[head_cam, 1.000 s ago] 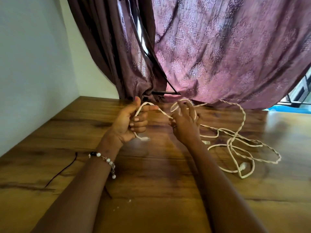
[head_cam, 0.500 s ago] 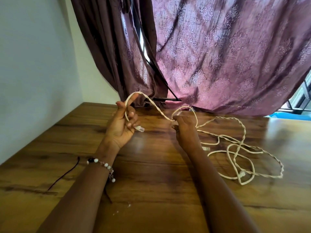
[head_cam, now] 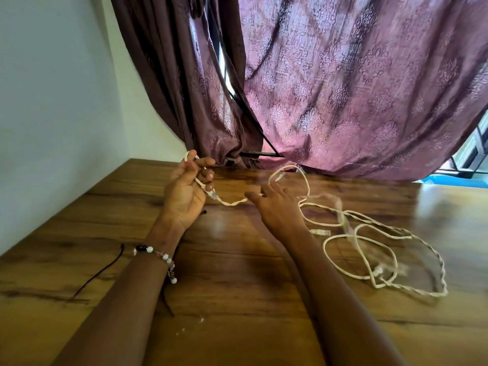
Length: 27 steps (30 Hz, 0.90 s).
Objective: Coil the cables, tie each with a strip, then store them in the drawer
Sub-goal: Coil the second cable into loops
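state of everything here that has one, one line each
left hand: shut on the white cable near its plug
right hand: fingers spread, touching the cable, grip unclear
white cable: mostly uncoiled, loose on the table
black cord: lying loose
curtain: drawn, gap at the middle

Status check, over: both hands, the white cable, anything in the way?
Left hand shut on white cable near its plug end. Right hand open, fingers on the cable. Most of it loose and tangled on the table. Thin dark cord lies left, apart.
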Tool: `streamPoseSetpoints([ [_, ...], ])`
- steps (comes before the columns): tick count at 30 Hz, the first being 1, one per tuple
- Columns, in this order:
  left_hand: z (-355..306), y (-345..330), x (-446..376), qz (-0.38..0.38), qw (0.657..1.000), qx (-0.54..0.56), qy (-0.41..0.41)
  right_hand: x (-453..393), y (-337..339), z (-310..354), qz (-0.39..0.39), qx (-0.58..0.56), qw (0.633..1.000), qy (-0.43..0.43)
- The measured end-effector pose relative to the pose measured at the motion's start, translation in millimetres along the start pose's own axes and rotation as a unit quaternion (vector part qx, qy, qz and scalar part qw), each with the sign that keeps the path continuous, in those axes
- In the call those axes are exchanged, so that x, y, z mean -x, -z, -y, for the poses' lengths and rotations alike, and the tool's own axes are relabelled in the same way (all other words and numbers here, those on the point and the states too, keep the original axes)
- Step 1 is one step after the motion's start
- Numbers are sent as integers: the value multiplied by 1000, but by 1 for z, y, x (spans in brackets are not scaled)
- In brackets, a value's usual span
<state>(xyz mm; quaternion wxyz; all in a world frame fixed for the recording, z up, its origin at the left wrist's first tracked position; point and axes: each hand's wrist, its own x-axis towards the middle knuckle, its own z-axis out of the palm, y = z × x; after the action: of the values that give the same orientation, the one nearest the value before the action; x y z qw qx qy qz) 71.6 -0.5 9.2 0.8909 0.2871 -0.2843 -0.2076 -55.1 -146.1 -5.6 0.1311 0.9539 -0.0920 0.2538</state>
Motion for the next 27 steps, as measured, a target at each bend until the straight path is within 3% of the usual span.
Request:
streamPoseSetpoints([
  [3, 7, -1, 2, 33, 992, -125, 5, -2, 7, 10, -102, 21, 993, 60],
  [6, 13, -5, 8, 80, 965, -249, 5, -3, 17, 18, -185, -39, 976, 104],
  [9, 20, -5, 13, 118, 923, -365, 4, 0, 29, 21, -249, -130, 955, 99],
  [11, 24, -9, 16, 160, 908, -386, 28, 0, 32, 17, -277, -131, 948, 84],
  [13, 27, -15, 19, 185, 907, -370, 76, -1, 30, 10, -288, -92, 951, 68],
  [15, 27, -21, 21, 163, 919, -331, 135, -2, 25, 0, -289, -30, 957, 26],
  [19, 20, -21, 23, 199, 915, -245, 251, 5, 20, -17, -186, 55, 977, -87],
  [24, 14, -16, 21, 203, 941, -87, 258, 7, 14, -29, -107, 29, 989, -95],
  [27, 7, -6, 15, 202, 936, 65, 279, 8, 9, -42, -96, -70, 991, -62],
])
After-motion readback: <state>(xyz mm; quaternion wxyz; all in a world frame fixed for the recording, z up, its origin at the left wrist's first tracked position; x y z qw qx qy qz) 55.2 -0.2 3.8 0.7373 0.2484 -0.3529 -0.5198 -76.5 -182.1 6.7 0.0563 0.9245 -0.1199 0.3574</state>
